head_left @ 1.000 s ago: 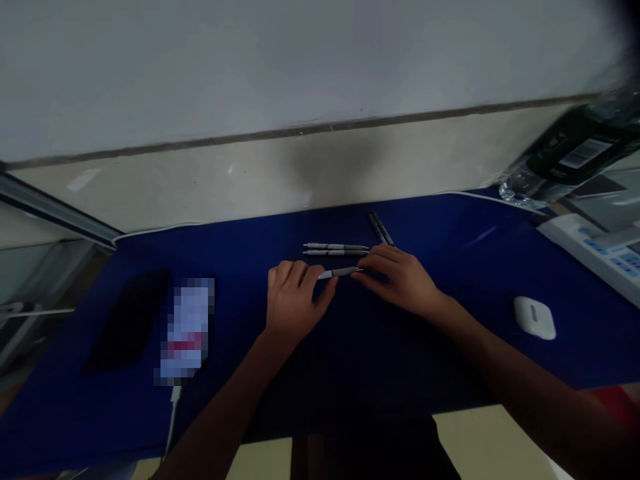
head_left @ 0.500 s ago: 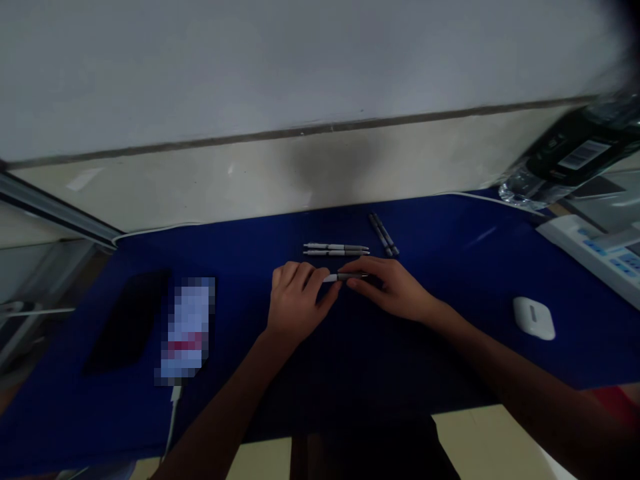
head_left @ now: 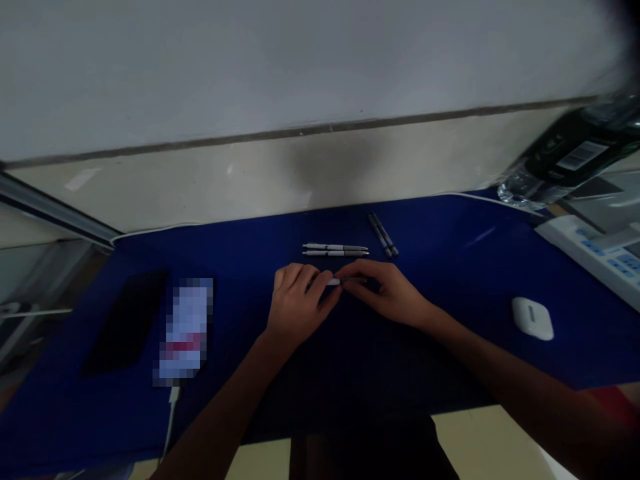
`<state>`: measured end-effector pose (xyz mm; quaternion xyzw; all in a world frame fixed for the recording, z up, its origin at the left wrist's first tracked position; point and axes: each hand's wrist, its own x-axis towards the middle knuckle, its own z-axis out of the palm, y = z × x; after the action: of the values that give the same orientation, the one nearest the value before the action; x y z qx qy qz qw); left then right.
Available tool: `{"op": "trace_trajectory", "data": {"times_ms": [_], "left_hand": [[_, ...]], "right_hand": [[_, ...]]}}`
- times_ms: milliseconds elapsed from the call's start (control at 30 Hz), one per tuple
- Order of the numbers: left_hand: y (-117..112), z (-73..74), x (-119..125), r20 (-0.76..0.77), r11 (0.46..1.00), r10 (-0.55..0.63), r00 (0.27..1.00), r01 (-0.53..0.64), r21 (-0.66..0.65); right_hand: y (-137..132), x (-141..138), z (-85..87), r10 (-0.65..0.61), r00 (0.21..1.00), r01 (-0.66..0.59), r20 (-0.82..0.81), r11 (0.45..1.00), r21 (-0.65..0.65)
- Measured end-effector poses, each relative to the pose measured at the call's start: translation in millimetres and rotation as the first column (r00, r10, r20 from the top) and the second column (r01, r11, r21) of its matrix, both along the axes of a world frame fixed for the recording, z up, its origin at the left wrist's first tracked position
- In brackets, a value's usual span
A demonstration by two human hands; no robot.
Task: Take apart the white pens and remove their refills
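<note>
Over a blue desk mat (head_left: 450, 267), left hand (head_left: 300, 303) and right hand (head_left: 387, 291) pinch a white-and-grey pen (head_left: 345, 281) in closed fingers, near two paired pens (head_left: 335, 249); a plastic water bottle (head_left: 570, 155) sits far right, contents unclear

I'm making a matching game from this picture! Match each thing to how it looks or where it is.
Things:
1. Earbud case
2. Pen
3. Two pale pens
4. Two dark pens

Places and looks:
A. Held between left hand and right hand
B. Lying slanted, side by side
C. White, on the blue mat
D. Lying level, side by side

Pairs: 1C, 2A, 3D, 4B
</note>
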<state>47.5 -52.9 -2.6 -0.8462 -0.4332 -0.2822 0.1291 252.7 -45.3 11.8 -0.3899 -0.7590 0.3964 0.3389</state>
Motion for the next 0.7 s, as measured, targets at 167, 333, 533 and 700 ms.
{"op": "trace_trajectory", "data": {"times_ms": [167, 333, 533, 700], "left_hand": [[-0.7, 0.4, 0.7, 0.021, 0.999, -0.014, 1.0, 0.015, -0.041], [-0.6, -0.5, 1.0, 0.042, 0.997, -0.008, 0.999, 0.011, -0.074], [-0.1, -1.2, 1.6, 0.051, 0.998, -0.013, 0.999, 0.016, -0.067], [0.2, -1.8, 1.5, 0.041, 0.998, -0.01, 0.999, 0.012, -0.067]], "right_hand": [[-0.2, 2.0, 1.7, 0.013, 1.0, -0.013, 0.001, 1.0, -0.014], [1.1, 3.0, -0.1, -0.017, 1.0, 0.017, 0.014, 1.0, -0.024], [1.1, 3.4, -0.4, -0.013, 1.0, 0.014, 0.011, 1.0, -0.028], [2.5, 3.8, -0.7, -0.011, 1.0, 0.012, 0.027, 1.0, -0.014]]}}
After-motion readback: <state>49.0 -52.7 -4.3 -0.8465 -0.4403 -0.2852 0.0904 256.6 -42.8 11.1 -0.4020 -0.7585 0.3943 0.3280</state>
